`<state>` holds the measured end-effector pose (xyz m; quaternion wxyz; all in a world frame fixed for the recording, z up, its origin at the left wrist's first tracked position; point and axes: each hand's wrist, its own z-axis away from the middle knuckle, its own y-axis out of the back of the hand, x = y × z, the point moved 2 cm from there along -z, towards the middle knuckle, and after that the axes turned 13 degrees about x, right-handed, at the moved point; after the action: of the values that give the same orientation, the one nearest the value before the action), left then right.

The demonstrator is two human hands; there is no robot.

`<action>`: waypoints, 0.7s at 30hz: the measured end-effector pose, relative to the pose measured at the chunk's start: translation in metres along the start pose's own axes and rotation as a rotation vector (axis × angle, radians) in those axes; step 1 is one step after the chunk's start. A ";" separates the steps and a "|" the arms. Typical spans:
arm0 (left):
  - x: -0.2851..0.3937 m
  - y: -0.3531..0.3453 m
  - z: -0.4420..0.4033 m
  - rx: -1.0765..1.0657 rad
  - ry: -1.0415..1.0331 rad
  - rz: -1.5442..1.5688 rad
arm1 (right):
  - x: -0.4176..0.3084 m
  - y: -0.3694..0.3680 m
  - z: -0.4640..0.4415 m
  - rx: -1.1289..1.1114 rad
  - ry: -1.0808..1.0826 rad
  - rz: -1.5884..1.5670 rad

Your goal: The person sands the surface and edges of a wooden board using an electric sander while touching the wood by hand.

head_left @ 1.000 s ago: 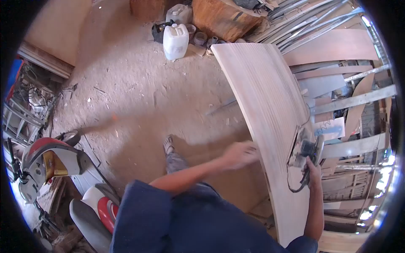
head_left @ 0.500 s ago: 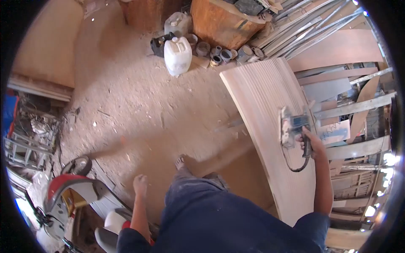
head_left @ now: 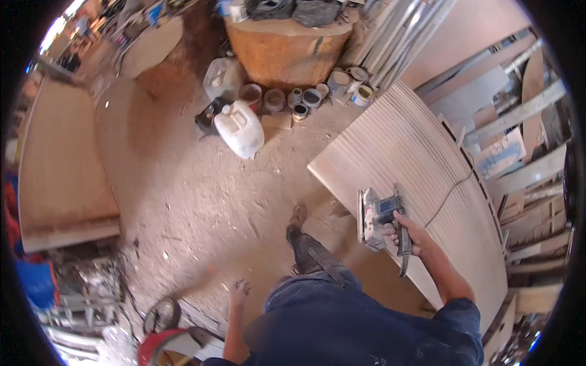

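My right hand (head_left: 408, 234) grips the rear handle of an electric sander (head_left: 379, 212), a dusty tool with a dark body and a wide flat pad. The sander is at the left edge of a large pale panel (head_left: 421, 152) with grooves running along it. Its pad is turned up sideways to the left, and seems off the panel. A thin black cord (head_left: 453, 192) lies across the grooves. Low on the left, my left hand (head_left: 240, 290) hangs over the dusty floor with its fingers apart and nothing in them.
A white jerrycan (head_left: 239, 129) and several open paint cans (head_left: 274, 99) stand ahead, before a large wooden block (head_left: 287, 55). Boards and metal strips (head_left: 519, 113) crowd the right side. A red and grey motorbike (head_left: 162, 348) is at lower left. A wooden slab (head_left: 67, 165) lies far left.
The sander has come off the middle of the panel to its left edge and turned on its side. My left hand's fingers have opened. The whole view has shifted, and one foot stands further forward.
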<state>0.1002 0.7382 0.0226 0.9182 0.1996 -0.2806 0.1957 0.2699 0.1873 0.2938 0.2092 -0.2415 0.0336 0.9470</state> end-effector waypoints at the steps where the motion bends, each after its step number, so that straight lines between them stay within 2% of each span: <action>1: -0.004 -0.002 -0.017 0.008 0.038 0.010 | -0.006 -0.001 -0.015 0.061 -0.043 -0.050; 3: 0.039 -0.008 -0.036 -0.004 0.049 -0.058 | -0.005 -0.009 -0.029 0.136 -0.109 -0.181; 5: 0.091 -0.039 -0.023 -0.053 -0.101 -0.312 | 0.002 -0.009 -0.031 0.085 -0.046 -0.329; 6: 0.126 -0.061 -0.014 -0.110 -0.118 -0.170 | -0.003 -0.015 -0.032 0.104 -0.065 -0.373; 7: 0.154 -0.079 -0.008 -0.117 -0.114 -0.214 | -0.009 -0.020 -0.030 0.100 -0.090 -0.453; 10: 0.233 -0.159 -0.008 -0.229 -0.320 -0.276 | -0.017 -0.027 -0.021 0.083 -0.050 -0.596; 12: 0.253 -0.215 0.008 -0.462 -0.439 -0.401 | -0.014 -0.028 -0.006 0.085 0.022 -0.662; 14: 0.256 -0.272 0.039 -0.730 -0.339 -0.501 | -0.013 -0.035 0.019 0.120 0.080 -0.770; 16: 0.251 -0.328 0.084 -1.016 -0.323 -0.749 | -0.011 -0.045 0.024 0.129 0.128 -0.944; 18: 0.249 -0.368 0.142 -1.346 0.067 -0.885 | -0.011 -0.057 0.027 0.154 0.185 -1.103; 20: 0.227 -0.390 0.155 -1.730 0.913 -0.546 | -0.011 -0.063 0.038 0.166 0.248 -1.293; 21: 0.221 -0.403 0.162 -1.738 0.916 -0.602 | -0.014 -0.065 0.037 0.176 0.270 -1.336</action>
<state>0.3891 0.3760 0.1739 0.7754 -0.5659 0.1136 -0.2561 0.2915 0.2478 0.3352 0.7612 -0.3086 -0.0197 0.5701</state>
